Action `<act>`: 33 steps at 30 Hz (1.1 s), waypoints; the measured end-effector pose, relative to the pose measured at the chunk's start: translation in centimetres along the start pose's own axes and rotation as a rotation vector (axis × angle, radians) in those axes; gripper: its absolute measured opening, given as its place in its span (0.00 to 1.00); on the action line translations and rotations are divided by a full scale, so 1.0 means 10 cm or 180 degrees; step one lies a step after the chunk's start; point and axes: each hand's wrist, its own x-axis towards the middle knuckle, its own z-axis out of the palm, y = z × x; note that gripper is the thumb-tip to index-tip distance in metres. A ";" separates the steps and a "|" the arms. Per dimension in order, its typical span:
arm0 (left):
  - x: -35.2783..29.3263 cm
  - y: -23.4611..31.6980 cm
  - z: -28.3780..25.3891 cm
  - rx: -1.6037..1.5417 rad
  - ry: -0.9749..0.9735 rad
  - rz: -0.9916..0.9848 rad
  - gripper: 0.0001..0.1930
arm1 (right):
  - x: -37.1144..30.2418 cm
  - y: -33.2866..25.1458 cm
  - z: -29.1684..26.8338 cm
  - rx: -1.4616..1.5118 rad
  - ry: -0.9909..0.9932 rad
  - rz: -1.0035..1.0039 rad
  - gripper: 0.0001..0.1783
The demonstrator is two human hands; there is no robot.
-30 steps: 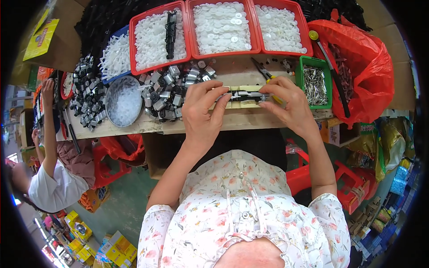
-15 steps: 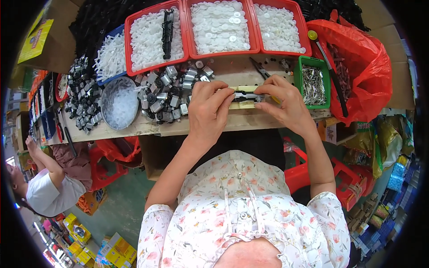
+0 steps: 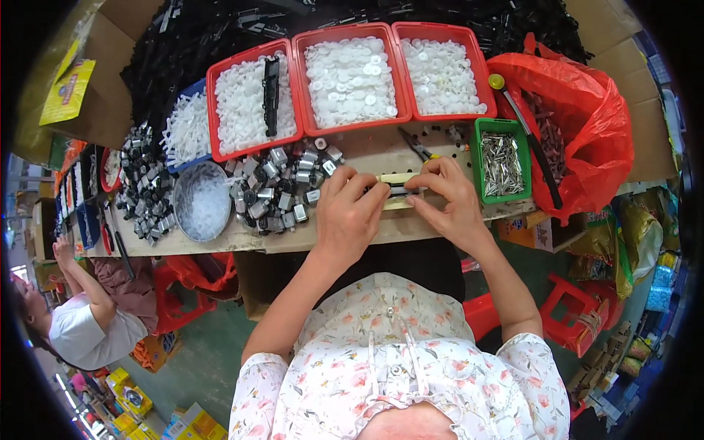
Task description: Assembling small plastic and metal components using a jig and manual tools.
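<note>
A narrow black plastic part with a silvery strip along it (image 3: 400,191) lies on a pale yellow block (image 3: 397,178) near the front edge of the bench. My left hand (image 3: 347,213) is closed at the part's left end, thumb and fingers pinched together and covering that end. At the other end, the thumb and forefinger of my right hand (image 3: 451,196) pinch the part, the remaining fingers curled above. Pliers (image 3: 416,144) lie just behind the block, partly hidden by my right hand.
Red trays (image 3: 352,130) of small white plastic parts stand behind, a black housing (image 3: 271,97) on one. Small metal motors (image 3: 273,183) and a round bowl (image 3: 202,202) are left. Rightward are a green tray of metal pins (image 3: 502,196) and a red bag (image 3: 598,125). Another person (image 3: 92,323) sits left.
The view has tilted, so the bench sits lower in the picture. My hands stay at the part on the block; the left fingers are more bent over its end.
</note>
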 end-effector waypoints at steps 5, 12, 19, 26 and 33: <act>0.00 0.01 0.02 0.0056 -0.0022 0.0011 0.07 | -0.01 0.02 -0.01 -0.0087 -0.0021 0.0000 0.13; 0.01 -0.02 0.00 0.0013 -0.0006 0.0012 0.08 | 0.58 -0.04 -0.53 -0.0610 0.0114 -0.0373 0.13; 0.04 0.01 -0.03 -0.0226 0.0077 -0.0130 0.09 | 1.83 0.87 -1.46 -0.3592 0.0798 0.0046 0.15; 0.08 0.02 -0.16 -0.0407 0.0256 -0.0172 0.09 | 2.18 1.39 -1.69 -0.3569 0.0877 0.0909 0.15; 0.20 0.04 -0.26 -0.0904 0.0365 -0.0528 0.14 | 1.74 0.74 -1.27 0.0740 0.1238 0.0084 0.26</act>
